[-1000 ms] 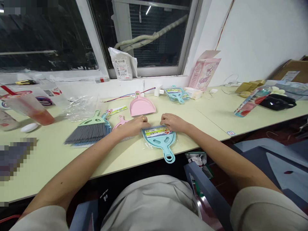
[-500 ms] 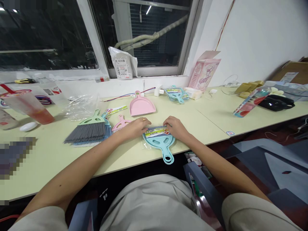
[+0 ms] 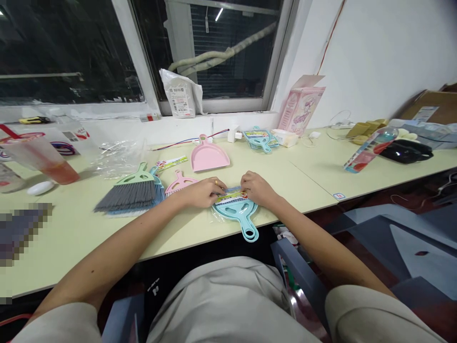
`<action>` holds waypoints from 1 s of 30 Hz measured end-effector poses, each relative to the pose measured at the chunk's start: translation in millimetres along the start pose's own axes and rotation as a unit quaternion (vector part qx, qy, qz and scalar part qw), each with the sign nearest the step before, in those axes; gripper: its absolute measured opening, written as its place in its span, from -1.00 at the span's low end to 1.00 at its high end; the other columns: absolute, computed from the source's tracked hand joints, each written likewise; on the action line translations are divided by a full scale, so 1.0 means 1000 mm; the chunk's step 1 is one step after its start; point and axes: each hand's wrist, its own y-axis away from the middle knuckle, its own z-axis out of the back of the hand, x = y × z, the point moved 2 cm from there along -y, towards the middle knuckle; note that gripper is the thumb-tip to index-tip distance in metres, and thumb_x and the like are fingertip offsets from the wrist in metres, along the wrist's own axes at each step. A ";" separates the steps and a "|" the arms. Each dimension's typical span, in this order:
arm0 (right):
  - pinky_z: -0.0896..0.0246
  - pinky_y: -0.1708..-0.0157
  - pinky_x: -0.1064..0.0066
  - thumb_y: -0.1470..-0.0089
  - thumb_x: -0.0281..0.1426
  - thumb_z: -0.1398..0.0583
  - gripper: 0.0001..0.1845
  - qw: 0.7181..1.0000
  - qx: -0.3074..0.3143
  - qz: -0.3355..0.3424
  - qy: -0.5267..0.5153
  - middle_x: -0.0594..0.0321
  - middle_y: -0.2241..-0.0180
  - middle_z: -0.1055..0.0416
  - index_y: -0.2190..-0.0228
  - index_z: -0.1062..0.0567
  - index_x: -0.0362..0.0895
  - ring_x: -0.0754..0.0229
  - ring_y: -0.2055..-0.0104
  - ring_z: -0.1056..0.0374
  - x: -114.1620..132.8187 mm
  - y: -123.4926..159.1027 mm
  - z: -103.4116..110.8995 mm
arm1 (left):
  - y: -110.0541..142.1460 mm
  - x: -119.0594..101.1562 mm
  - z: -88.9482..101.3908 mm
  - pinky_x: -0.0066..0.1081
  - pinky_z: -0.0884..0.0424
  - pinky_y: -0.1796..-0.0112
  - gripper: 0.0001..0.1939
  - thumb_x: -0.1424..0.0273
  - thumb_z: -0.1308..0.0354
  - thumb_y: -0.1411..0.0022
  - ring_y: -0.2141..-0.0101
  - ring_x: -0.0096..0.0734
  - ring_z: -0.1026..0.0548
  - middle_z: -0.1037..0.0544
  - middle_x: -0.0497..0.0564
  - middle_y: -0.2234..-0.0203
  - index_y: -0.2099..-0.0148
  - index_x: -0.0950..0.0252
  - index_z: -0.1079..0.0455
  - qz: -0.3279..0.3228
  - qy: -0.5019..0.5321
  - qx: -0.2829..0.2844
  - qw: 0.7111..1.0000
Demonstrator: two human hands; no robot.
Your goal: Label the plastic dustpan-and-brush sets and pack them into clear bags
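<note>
Both grips, the left hand (image 3: 207, 191) and right hand (image 3: 257, 187), are pinched closed on the far edge of a wrapped blue dustpan set (image 3: 235, 210), its handle overhanging the pale bench (image 3: 273, 164) before a dark window (image 3: 232, 76). Fingertips are partly hidden, the left forearm (image 3: 128, 240) covers some of a pink brush (image 3: 181, 180), and a pixelated shape (image 3: 21, 231) is unreadable.

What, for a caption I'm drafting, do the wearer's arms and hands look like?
Both arms wear loose, short sleeves in a plain, pale beige-grey, with the forearms and wrists uncovered. The left grip is an ungloved hand with a slim gold-coloured ring. The right grip is also ungloved, with no ring visible. No watch, bracelet or cable shows on either arm.
</note>
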 end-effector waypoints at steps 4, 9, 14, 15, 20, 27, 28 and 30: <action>-0.10 0.06 0.18 -0.07 -0.67 -0.14 -0.69 0.996 0.038 0.031 0.073 0.05 0.30 -0.51 0.45 -0.64 -0.15 0.01 0.14 -0.27 0.007 -0.002 0.006 | -0.007 -0.010 -0.002 -0.19 -0.38 -0.20 -0.68 0.52 -0.05 -0.34 -0.12 -0.17 -0.49 -0.59 0.19 -0.09 0.07 0.28 -0.64 -0.005 -0.011 -0.021 1.000; -0.15 0.07 0.24 -0.08 -0.67 -0.08 -0.61 0.995 0.045 0.056 0.076 0.05 0.28 -0.49 0.23 -0.66 -0.19 0.05 0.21 -0.31 0.009 -0.002 0.006 | -0.009 -0.020 -0.007 -0.25 -0.43 -0.02 -0.70 0.42 0.00 -0.44 0.08 -0.21 -0.53 -0.60 0.15 0.15 -0.01 0.29 -0.55 0.015 -0.038 -0.023 0.999; -0.18 0.05 0.28 -0.08 -0.65 -0.06 -0.61 0.996 0.053 0.066 0.030 0.09 0.26 -0.52 0.22 -0.61 -0.17 0.05 0.17 -0.35 0.006 -0.003 0.001 | -0.007 -0.018 -0.010 -0.27 -0.40 0.07 -0.69 0.30 0.02 -0.48 0.14 -0.22 -0.53 -0.54 0.12 0.16 -0.02 0.23 -0.54 0.041 -0.076 0.000 0.996; -0.18 0.07 0.30 -0.09 -0.64 -0.06 -0.63 0.997 0.054 0.056 0.020 0.11 0.26 -0.52 0.23 -0.60 -0.15 0.06 0.17 -0.36 0.005 -0.003 0.001 | -0.006 -0.018 -0.010 -0.28 -0.40 0.10 -0.69 0.30 0.03 -0.48 0.18 -0.23 -0.53 -0.54 0.11 0.18 -0.02 0.23 -0.53 0.048 -0.077 0.006 0.996; -0.10 0.22 0.34 -0.14 -0.55 -0.08 -0.78 0.998 0.069 0.007 0.007 0.21 0.36 -0.50 0.38 -0.50 -0.10 0.14 0.30 -0.31 0.006 -0.004 0.004 | -0.004 -0.021 -0.007 -0.28 -0.34 0.26 -0.75 0.32 0.04 -0.45 0.31 -0.25 -0.52 -0.57 0.07 0.24 0.05 0.22 -0.46 0.070 -0.091 0.027 0.993; -0.05 0.13 0.23 -0.19 -0.48 -0.12 -0.78 0.996 0.065 -0.007 0.059 0.14 0.42 -0.49 0.48 -0.47 -0.12 0.07 0.26 -0.27 0.010 -0.005 0.008 | -0.004 -0.018 -0.010 -0.30 -0.32 0.27 -0.66 0.28 0.08 -0.47 0.26 -0.21 -0.56 -0.62 0.07 0.16 -0.11 0.18 -0.45 0.074 -0.097 0.042 0.992; -0.05 0.13 0.20 -0.18 -0.48 -0.13 -0.78 0.996 0.054 -0.007 0.064 0.13 0.42 -0.49 0.48 -0.48 -0.13 0.06 0.25 -0.27 0.011 -0.005 0.008 | -0.004 -0.017 -0.010 -0.30 -0.34 0.25 -0.63 0.28 0.08 -0.48 0.22 -0.20 -0.57 -0.62 0.07 0.12 -0.18 0.16 -0.43 0.071 -0.095 0.041 0.992; -0.05 0.11 0.15 -0.15 -0.49 -0.16 -0.81 0.998 0.017 0.010 0.060 0.10 0.38 -0.49 0.44 -0.55 -0.13 0.01 0.19 -0.26 0.012 -0.002 0.010 | -0.004 -0.016 -0.011 -0.31 -0.36 0.20 -0.56 0.30 0.08 -0.48 0.17 -0.20 -0.58 -0.61 0.07 0.09 -0.29 0.10 -0.41 0.064 -0.090 0.040 0.993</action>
